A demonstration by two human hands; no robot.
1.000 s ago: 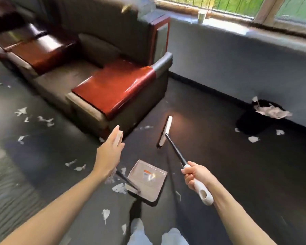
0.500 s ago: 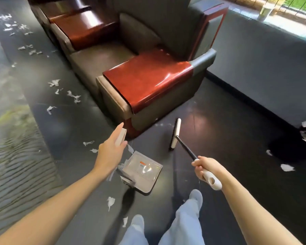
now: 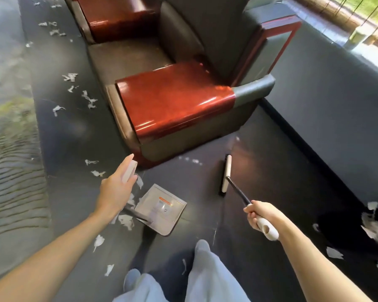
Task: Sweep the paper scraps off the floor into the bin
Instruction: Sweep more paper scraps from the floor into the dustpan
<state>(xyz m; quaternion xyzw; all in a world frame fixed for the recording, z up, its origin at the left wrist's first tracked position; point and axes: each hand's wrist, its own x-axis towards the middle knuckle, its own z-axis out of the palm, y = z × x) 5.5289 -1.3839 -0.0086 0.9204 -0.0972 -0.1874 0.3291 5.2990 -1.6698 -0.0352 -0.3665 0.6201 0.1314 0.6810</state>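
Two tools, broom (image 3: 226, 173), dustpan (image 3: 162, 211) (by armchair (image 3: 175, 105) edge)

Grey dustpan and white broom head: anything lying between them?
Nothing: head view shows bare dark floor between the square grey dustpan and the white-backed broom head.

Dark glossy floor (image 3: 271, 162), daylight glare on it. Grey armchair (image 3: 216, 40) with glossy red-brown wood armrest (image 3: 175, 101), and a second matching armrest (image 3: 116, 16) behind. Grey wall (image 3: 336, 101) on the right with black skirting (image 3: 303, 144). Bright window (image 3: 345, 12) top right, blind slats over it. Lighter rippled-pattern flooring (image 3: 11, 171) along the left edge.
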